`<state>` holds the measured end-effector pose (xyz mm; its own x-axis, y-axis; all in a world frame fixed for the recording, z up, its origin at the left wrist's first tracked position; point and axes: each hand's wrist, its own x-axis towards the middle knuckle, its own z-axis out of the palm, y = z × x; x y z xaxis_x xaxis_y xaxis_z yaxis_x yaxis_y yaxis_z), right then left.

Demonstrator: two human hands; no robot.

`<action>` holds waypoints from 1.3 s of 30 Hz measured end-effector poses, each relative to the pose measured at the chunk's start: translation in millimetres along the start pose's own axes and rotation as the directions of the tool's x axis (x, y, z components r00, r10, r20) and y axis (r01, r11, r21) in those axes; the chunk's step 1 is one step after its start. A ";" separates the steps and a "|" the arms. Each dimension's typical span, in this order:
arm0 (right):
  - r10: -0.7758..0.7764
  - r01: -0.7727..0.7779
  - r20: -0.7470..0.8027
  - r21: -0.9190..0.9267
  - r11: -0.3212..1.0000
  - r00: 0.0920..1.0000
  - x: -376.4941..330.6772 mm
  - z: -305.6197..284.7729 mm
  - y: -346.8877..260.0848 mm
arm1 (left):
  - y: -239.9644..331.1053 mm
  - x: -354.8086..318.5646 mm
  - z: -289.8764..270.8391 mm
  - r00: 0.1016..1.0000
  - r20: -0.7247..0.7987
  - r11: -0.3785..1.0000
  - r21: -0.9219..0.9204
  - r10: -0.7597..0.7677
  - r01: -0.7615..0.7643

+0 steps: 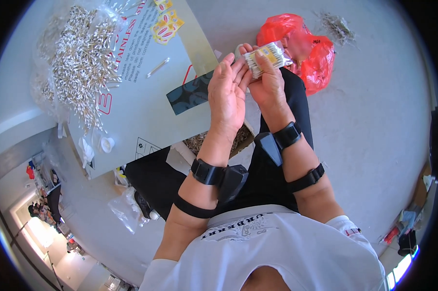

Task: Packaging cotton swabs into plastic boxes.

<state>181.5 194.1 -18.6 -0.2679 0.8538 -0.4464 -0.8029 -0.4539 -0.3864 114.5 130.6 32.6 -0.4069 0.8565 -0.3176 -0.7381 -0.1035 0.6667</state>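
Observation:
My right hand (267, 80) grips a small clear packet of cotton swabs (266, 57) with a yellow label, held up in front of me. My left hand (227, 97) stands next to it with flat, spread fingers, its fingertips touching the packet's left end. Both wrists carry black strapped devices. A big heap of loose cotton swabs (81, 60) lies on clear plastic at the upper left, on a grey cardboard sheet (146, 104).
A red plastic bag (306, 46) lies on the floor beyond my hands, with a small pile of swabs (338, 26) behind it. Yellow label stickers (166, 24) and a single swab (158, 67) rest on the cardboard. An open box of swabs (241, 138) sits under my forearms.

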 end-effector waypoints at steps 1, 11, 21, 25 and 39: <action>-0.005 0.005 0.000 0.000 1.000 1.000 -0.1 -3.6 -6.2 | 0.3 -3.3 1.2 0.998 0.030 0.994 0.095 0.047 -0.049; 0.478 -0.466 0.030 0.282 0.839 0.878 -65.6 17.6 -35.4 | 63.5 -32.9 -7.1 0.742 0.615 0.139 0.738 0.266 -0.661; 0.663 -0.656 0.051 0.212 0.724 0.747 -107.7 28.9 -10.2 | 93.5 -74.7 -24.1 0.423 0.901 -0.362 0.428 0.100 -0.828; 0.706 -0.706 0.061 0.145 0.693 0.706 -109.5 27.7 5.3 | 100.5 -89.0 -33.1 0.443 0.885 -0.403 0.461 0.144 -0.791; 0.088 0.702 0.728 -0.680 0.209 0.679 -126.2 38.5 -8.4 | 98.9 -92.5 -83.8 0.631 0.703 -0.287 0.711 0.328 -0.643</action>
<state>201.6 100.0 72.0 -0.6406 0.7258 0.2506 0.0064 0.3315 -0.9435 34.1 -1.2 71.4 -0.1206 0.8620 0.4924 0.8554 -0.1614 0.4922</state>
